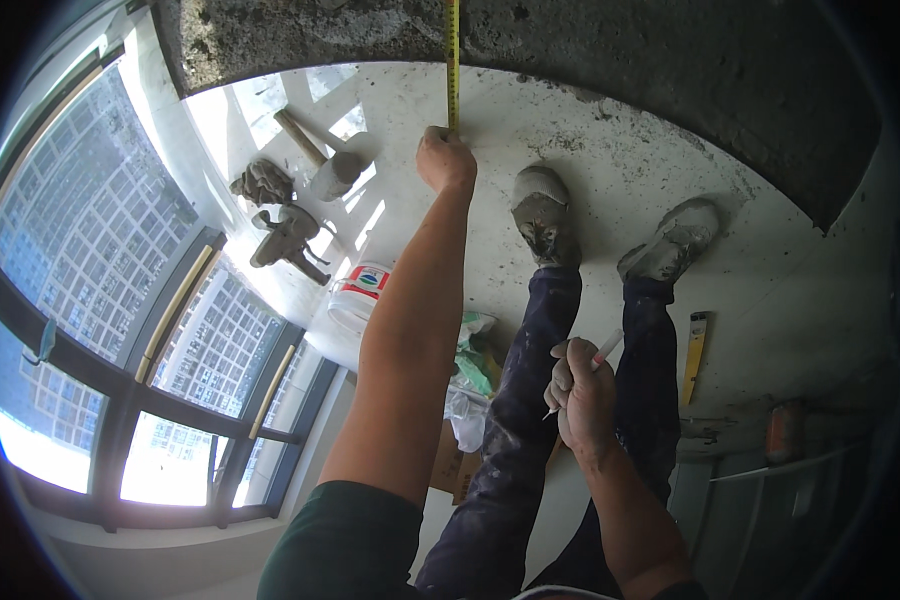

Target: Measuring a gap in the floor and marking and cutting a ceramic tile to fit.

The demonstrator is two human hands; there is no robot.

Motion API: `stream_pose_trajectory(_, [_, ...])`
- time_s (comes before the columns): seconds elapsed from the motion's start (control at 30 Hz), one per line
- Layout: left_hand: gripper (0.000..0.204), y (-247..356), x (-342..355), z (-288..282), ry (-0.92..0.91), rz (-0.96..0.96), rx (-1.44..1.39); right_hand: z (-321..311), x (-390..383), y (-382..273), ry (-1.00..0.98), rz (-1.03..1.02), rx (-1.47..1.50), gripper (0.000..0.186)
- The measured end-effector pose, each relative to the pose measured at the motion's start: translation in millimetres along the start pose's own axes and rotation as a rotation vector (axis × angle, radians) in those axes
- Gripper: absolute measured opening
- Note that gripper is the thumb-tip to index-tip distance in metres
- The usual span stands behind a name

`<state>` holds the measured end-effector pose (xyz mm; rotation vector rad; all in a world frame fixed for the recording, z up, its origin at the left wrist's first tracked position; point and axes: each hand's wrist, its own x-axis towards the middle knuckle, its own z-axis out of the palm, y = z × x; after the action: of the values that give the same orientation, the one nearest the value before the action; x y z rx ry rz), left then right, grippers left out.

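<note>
My left hand (444, 158), on the outstretched left arm, is closed at the near end of a yellow tape measure (453, 75). The tape's blade runs straight away from it, over the edge of the dark, rough mortar surface (570, 45); its case is hidden in my fist. Closer to my body, my right hand (582, 400) is closed around a slim white marker (607, 348) with a red band. One end of the marker sticks out above the fingers, over my trouser leg.
Left of my arm lie a mallet (336, 176), a crumpled grey glove or cloth (263, 182), a dusty power tool (288, 238) and a white bucket (352, 312). A yellow spirit level (696, 357) is at right. Plastic bags (478, 365) lie between arm and leg. Windows (100, 210) line the left.
</note>
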<state>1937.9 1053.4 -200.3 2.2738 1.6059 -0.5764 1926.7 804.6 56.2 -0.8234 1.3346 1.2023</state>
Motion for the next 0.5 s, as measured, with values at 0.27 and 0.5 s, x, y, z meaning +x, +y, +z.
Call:
stream_pose_trajectory(0.27, [0.015,-1.3,0.5,3.1,0.015,0.041,-0.012,-1.9,-1.2,2.9,-0.011,-0.004,0.005,0.030])
stream_pose_trajectory(0.5, [0.015,-7.4,1.2,0.6,0.007,0.033,-0.007,1.1,-1.0,5.6,-0.005,0.005,0.010,0.030])
